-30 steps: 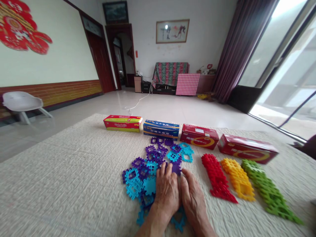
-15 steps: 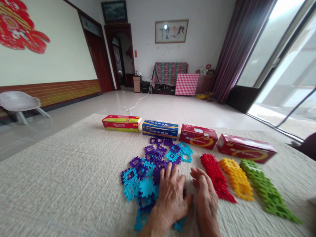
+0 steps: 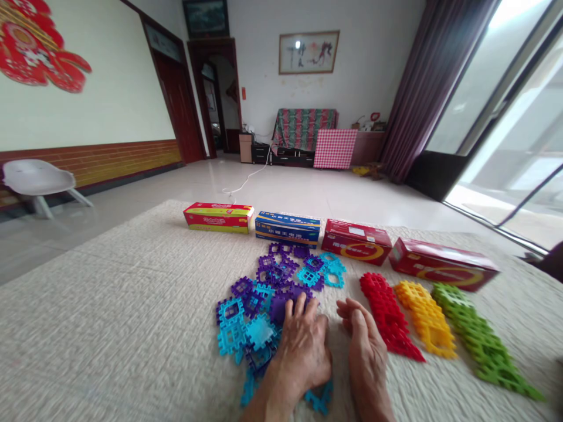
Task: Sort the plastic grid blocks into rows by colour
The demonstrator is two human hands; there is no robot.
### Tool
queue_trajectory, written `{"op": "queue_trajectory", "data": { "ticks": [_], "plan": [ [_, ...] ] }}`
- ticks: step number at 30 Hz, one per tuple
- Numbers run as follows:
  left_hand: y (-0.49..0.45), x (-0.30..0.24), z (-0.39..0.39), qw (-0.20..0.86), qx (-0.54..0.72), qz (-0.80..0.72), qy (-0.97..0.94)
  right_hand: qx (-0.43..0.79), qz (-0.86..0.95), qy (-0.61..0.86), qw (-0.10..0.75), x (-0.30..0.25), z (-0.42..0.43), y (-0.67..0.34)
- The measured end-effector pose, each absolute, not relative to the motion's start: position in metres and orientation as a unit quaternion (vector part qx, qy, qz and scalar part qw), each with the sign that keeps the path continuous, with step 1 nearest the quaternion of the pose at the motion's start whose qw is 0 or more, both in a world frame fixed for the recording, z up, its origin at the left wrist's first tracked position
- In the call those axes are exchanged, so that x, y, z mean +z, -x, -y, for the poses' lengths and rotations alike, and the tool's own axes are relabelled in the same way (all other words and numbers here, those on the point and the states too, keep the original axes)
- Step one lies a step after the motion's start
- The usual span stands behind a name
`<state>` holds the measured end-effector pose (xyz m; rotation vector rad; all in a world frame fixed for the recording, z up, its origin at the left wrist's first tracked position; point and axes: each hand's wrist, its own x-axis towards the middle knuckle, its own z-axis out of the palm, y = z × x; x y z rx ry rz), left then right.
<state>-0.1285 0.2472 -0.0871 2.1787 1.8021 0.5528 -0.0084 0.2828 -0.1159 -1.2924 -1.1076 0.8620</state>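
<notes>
My left hand [image 3: 303, 346] is on a loose pile of interlocking building tiles, its fingertips on a purple tile [image 3: 278, 309]. Its fingers bend downward and the thumb is drawn in; whatever lies under the palm is hidden. Light-blue tiles [image 3: 260, 331] lie just left of it, and another light-blue tile [image 3: 319, 398] shows below the wrist. To the right, my right hand [image 3: 367, 357] rests on its edge on the cloth, palm toward the left. Its fingers are stretched and slightly curved, with nothing visible in them. Close beside it runs a row of overlapping red tiles [image 3: 389, 316].
Right of the red row lie overlapping yellow tiles [image 3: 426, 319] and green tiles [image 3: 481, 340]. Behind stand a red-and-yellow box [image 3: 219, 218], a blue box [image 3: 287, 229], a dark red box [image 3: 356, 241] and another dark red box [image 3: 442, 264]. Everything rests on a beige textured cloth [image 3: 109, 316].
My left thumb and index finger have drawn in from a wider spread. My right hand has barely moved. The view has shifted slightly.
</notes>
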Motion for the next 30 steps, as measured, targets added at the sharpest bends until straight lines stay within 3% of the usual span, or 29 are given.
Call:
{"op": "queue_trajectory", "data": {
  "ticks": [17, 22, 30],
  "plan": [
    [0.132, -0.084, -0.26, 0.053, 0.29, -0.642, -0.708, 0.377, 0.461, 0.557, 0.578, -0.116, -0.283, 0.01],
    [0.135, -0.098, -0.26, 0.027, 0.268, -0.66, -0.701, 0.377, 0.463, 0.558, 0.576, -0.116, -0.285, 0.011],
    [0.142, -0.101, -0.263, 0.032, 0.266, -0.69, -0.673, 0.277, 0.571, 0.551, 0.542, -0.124, -0.283, 0.011]
  ]
}}
